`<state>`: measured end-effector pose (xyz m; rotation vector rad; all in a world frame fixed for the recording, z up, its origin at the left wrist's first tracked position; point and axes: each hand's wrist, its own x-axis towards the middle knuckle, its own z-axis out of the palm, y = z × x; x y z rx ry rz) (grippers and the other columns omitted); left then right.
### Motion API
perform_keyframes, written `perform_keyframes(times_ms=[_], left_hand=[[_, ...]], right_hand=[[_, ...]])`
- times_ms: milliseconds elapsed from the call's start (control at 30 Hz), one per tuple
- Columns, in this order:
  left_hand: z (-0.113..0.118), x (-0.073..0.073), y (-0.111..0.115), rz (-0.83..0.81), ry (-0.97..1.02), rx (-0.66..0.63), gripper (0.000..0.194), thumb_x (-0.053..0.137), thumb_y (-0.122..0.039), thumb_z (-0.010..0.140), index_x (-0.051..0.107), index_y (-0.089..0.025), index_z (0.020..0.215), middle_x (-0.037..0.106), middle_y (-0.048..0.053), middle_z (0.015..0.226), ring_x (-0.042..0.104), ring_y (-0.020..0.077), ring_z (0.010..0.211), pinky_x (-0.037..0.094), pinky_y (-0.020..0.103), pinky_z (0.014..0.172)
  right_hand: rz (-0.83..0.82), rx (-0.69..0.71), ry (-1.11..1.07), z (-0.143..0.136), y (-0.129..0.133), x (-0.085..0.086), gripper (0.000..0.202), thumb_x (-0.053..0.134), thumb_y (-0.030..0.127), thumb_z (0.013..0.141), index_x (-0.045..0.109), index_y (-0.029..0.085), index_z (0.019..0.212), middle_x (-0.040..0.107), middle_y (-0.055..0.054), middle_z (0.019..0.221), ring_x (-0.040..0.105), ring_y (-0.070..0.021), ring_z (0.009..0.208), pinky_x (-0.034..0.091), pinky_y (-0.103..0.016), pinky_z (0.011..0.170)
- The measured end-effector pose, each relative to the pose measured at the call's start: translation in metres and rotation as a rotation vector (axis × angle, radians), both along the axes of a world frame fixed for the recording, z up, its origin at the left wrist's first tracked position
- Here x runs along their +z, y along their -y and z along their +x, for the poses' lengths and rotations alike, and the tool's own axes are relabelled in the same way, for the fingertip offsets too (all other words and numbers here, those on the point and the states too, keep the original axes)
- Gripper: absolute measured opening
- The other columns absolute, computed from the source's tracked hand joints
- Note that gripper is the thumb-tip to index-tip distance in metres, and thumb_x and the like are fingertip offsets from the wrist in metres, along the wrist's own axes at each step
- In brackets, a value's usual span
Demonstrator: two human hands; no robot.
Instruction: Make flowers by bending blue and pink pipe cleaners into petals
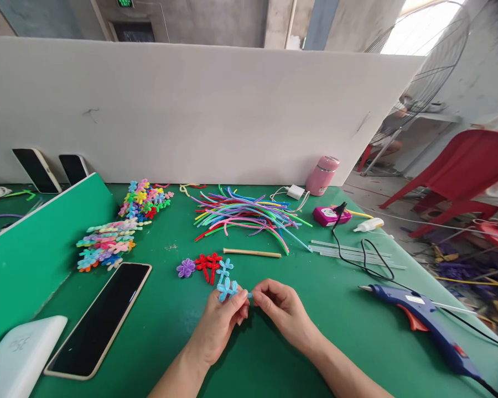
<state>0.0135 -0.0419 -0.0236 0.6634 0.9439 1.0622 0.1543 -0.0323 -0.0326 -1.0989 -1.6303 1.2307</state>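
Between the thumb and fingers of my left hand (228,315) is a light blue pipe cleaner flower (227,289), its looped petals showing above the fingers. My right hand (282,309) pinches the flower's stem end, which shows as a short blue bit between the two hands. Just beyond them lie a second light blue pipe cleaner flower (224,268), two red ones (208,265) and a round purple flower (186,268). A thin wooden stick (252,252) rests farther back.
Loose coloured pipe cleaners (244,213) are heaped at the back, with finished flowers (108,240) piled left. A phone (102,320) and white power bank (29,354) lie front left. At right are a blue glue gun (423,320), clear glue sticks (352,254) and a pink bottle (322,176).
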Motion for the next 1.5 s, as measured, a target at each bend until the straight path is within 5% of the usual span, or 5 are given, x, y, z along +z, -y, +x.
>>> perform_keyframes(times_ms=[300,567,767,1133,1500], left_hand=[[0.000,-0.006,-0.004,-0.065,0.146,0.100,0.015,0.070,-0.021,0.061,0.058,-0.014,0.058,0.051,-0.003,0.052,0.043,0.0065,0.051,0.034,0.019,0.051],[-0.002,0.001,-0.003,0.007,0.040,0.053,0.015,0.070,-0.023,0.062,0.060,-0.014,0.056,0.052,-0.002,0.051,0.044,0.0079,0.053,0.034,0.020,0.053],[-0.003,0.001,-0.004,0.080,-0.030,0.024,0.017,0.067,-0.025,0.065,0.060,-0.013,0.056,0.051,-0.002,0.053,0.042,0.0081,0.053,0.034,0.021,0.053],[-0.004,0.004,-0.002,0.094,0.087,-0.080,0.015,0.061,-0.022,0.072,0.061,-0.014,0.060,0.057,0.001,0.057,0.049,0.0095,0.057,0.036,0.023,0.060],[-0.001,-0.005,-0.003,0.090,0.105,-0.022,0.013,0.059,-0.023,0.074,0.063,-0.014,0.065,0.054,-0.001,0.060,0.043,0.0077,0.057,0.035,0.021,0.057]], right_hand=[[0.303,-0.104,0.131,-0.005,0.003,0.007,0.014,0.048,0.024,0.078,0.056,0.016,0.069,0.053,-0.001,0.061,0.045,-0.0112,0.056,0.036,-0.023,0.053],[-0.358,0.000,-0.305,-0.005,0.001,0.003,0.028,0.056,0.041,0.073,0.053,0.014,0.063,0.050,0.002,0.055,0.038,-0.0069,0.050,0.029,-0.019,0.049],[-0.617,0.040,-0.481,-0.005,0.000,0.001,0.026,0.064,0.036,0.066,0.055,0.012,0.062,0.051,0.002,0.052,0.033,-0.0027,0.043,0.019,-0.017,0.043],[-0.907,0.253,-0.800,-0.004,0.000,0.003,0.017,0.065,0.023,0.068,0.055,0.009,0.067,0.044,0.002,0.055,0.033,-0.0022,0.046,0.014,-0.015,0.040],[-0.743,0.127,-0.686,-0.006,0.003,0.002,0.021,0.060,0.028,0.074,0.050,0.011,0.065,0.040,0.003,0.056,0.029,-0.0023,0.047,0.015,-0.015,0.041]])
